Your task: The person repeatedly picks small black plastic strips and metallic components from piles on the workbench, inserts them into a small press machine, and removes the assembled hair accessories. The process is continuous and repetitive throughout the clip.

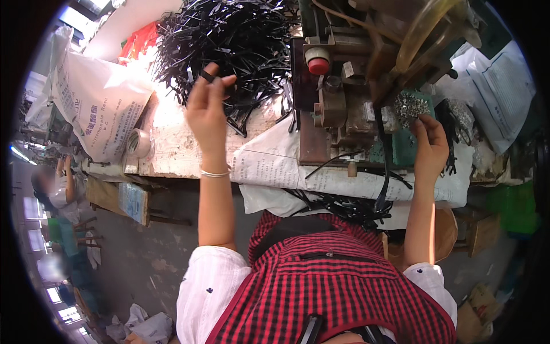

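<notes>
My left hand (209, 106) is raised at the near edge of a big pile of thin black plastic strips (229, 34). Its thumb and fingers are apart. A dark band crosses one finger; whether it is a wrap or a strip I cannot tell. On the right, my right hand (432, 146) has thumb and forefinger pinched together at a heap of small shiny metal parts (411, 106) on a green tray (405, 150). What lies between those fingertips is too small to make out. Between my hands stands a brown metal bench machine (332, 109) with a red button (318, 61).
A white printed sack (106, 109) and a tape roll (139, 143) sit at the left. More black strips (349, 209) lie at the table's front edge, near my lap. Plastic bags (498, 86) stand on the right. A yellowish hose (421, 34) arches over the machine.
</notes>
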A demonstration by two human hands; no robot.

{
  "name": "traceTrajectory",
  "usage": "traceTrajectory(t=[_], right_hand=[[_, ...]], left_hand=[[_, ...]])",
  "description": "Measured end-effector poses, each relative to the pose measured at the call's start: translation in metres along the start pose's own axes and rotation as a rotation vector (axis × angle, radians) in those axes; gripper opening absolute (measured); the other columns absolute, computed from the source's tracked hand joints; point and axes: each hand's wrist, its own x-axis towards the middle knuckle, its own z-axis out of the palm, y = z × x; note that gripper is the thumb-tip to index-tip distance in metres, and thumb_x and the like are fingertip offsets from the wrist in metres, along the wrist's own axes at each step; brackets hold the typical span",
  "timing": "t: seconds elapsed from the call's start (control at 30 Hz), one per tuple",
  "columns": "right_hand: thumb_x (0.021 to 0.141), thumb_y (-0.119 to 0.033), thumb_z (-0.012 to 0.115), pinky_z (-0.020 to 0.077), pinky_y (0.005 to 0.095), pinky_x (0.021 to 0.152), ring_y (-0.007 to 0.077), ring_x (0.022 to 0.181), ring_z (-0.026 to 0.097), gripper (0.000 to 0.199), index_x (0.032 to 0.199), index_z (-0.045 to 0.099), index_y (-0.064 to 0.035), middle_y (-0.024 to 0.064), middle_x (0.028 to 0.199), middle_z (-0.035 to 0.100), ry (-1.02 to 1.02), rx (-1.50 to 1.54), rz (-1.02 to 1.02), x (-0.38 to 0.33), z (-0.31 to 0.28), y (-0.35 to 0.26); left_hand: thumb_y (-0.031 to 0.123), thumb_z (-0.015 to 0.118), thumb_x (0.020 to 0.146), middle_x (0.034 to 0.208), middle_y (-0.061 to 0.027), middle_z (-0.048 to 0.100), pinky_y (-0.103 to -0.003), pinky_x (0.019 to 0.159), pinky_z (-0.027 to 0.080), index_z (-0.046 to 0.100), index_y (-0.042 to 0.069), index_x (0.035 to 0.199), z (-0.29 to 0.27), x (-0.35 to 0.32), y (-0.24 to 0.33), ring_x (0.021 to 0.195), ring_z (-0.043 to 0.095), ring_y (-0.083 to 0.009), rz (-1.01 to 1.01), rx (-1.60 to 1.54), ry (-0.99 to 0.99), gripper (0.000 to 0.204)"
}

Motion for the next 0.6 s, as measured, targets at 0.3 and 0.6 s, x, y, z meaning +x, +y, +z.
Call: traceTrajectory(t=[0.3, 0.6], right_hand=[[0.094, -0.006, 0.07, 0.0505, 0.0273, 0.082, 0.0104, 0.084, 0.063, 0.012, 0.105, 0.072, -0.0019, 0.0033, 0.092, 0.071, 0.178, -0.41, -0.115, -0.031, -0.043, 0.015], [0.092, 0.0, 0.07, 0.052, 0.0276, 0.085, 0.0137, 0.092, 0.067, 0.011, 0.102, 0.074, 0.0012, 0.0061, 0.099, 0.074, -0.067, -0.02, -0.228, -0.028, -0.001, -0.067]], left_hand=[[0.008, 0.057, 0.104, 0.122, -0.0161, 0.072, -0.028, 0.095, 0.056, 0.056, -0.003, 0.135, 0.008, -0.047, -0.046, 0.11, 0.068, -0.0168, -0.439, -0.413, -0.212, 0.032], [0.031, 0.044, 0.113, 0.078, 0.0023, 0.063, -0.019, 0.061, 0.037, 0.07, 0.003, 0.11, 0.03, -0.034, 0.042, 0.063, 0.048, -0.0035, -0.259, 0.014, -0.276, 0.039]])
